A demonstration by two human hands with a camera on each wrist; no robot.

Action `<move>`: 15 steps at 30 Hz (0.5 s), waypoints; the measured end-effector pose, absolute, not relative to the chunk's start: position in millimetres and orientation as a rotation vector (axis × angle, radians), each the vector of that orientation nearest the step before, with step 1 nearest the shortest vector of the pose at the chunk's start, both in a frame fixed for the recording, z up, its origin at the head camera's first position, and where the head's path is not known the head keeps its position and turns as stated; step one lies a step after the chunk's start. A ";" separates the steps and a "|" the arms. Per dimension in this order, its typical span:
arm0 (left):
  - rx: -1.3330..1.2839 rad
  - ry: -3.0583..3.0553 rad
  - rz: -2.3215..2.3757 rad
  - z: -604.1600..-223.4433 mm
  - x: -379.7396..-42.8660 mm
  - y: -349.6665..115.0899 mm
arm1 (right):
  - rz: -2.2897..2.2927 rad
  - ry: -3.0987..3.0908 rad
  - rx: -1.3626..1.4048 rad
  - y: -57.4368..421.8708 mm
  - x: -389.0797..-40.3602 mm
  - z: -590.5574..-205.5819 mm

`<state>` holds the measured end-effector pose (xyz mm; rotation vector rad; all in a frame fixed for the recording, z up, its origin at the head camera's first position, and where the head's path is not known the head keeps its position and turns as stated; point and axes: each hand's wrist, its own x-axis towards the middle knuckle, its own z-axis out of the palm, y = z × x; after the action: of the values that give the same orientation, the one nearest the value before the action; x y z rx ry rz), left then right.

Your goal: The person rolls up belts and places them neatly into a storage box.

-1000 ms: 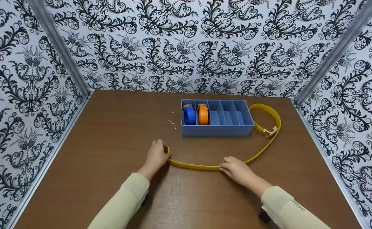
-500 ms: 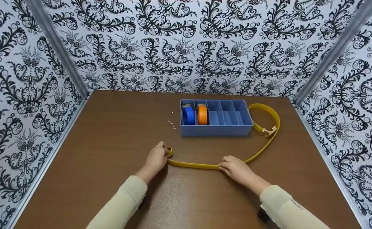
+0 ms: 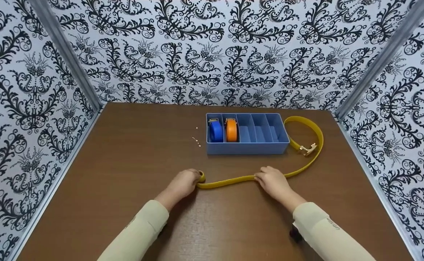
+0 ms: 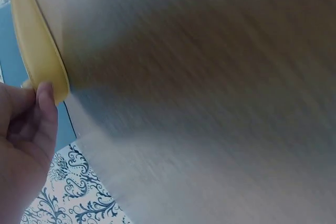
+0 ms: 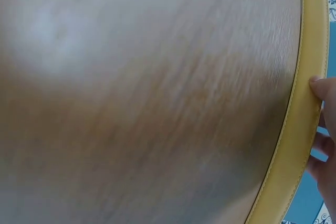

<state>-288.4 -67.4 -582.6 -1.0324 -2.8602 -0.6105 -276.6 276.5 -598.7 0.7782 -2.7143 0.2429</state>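
A yellow belt [image 3: 230, 181] stands on its edge across the table, its far part looping round at the right to a gold-coloured buckle [image 3: 308, 149]. My left hand [image 3: 183, 184] pinches the small curled end of the belt; in the left wrist view, thumb and finger meet on the yellow strap [image 4: 39, 40]. Farther along, my right hand [image 3: 274, 183] grips the strap's middle. The right wrist view shows the thumb on the near face of the strap [image 5: 299, 124] and fingers behind it. How many turns the curled end has is hidden by my left fingers.
Behind the hands stands a blue divided box [image 3: 247, 148]. A rolled blue belt [image 3: 216, 131] and a rolled orange belt [image 3: 231, 130] fill its two left compartments. Small white specks [image 3: 196, 139] lie left of the box. Patterned walls [image 3: 197, 54] enclose the table [image 3: 136, 145].
My left hand has shifted right and slightly nearer with the curled end. My right hand has moved a little away from me, so the strap between them now slants, and the loop at right bulges farther out.
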 end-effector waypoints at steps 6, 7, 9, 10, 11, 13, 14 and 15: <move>-1.276 -2.826 -0.583 -583.2 -289.2 -65.8 | 0.209 -2.700 0.697 276.8 -287.1 -597.4; -1.298 -2.825 -0.577 -583.3 -289.1 -65.2 | 0.204 -2.704 0.683 276.8 -288.6 -597.1; -1.334 -2.828 -0.575 -582.9 -288.7 -63.9 | 0.199 -2.716 0.660 276.4 -291.6 -596.6; -1.349 -2.831 -0.579 -582.7 -288.7 -63.1 | 0.191 -2.718 0.648 276.1 -293.1 -596.1; -1.358 -2.836 -0.586 -583.0 -288.6 -62.2 | 0.183 -2.722 0.639 275.7 -294.4 -595.7; -1.373 -2.845 -0.602 -583.3 -288.4 -60.5 | 0.162 -2.738 0.614 274.6 -296.9 -595.1; -1.379 -2.847 -0.609 -583.2 -288.3 -59.7 | 0.154 -2.742 0.604 274.0 -298.0 -594.8; -1.386 -2.847 -0.618 -583.0 -288.1 -58.9 | 0.148 -2.745 0.594 273.6 -299.0 -595.0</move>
<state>-288.1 -58.9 -583.0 -1.3860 -2.8468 -0.6180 -299.0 273.6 -595.0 0.5944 -2.7445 0.1477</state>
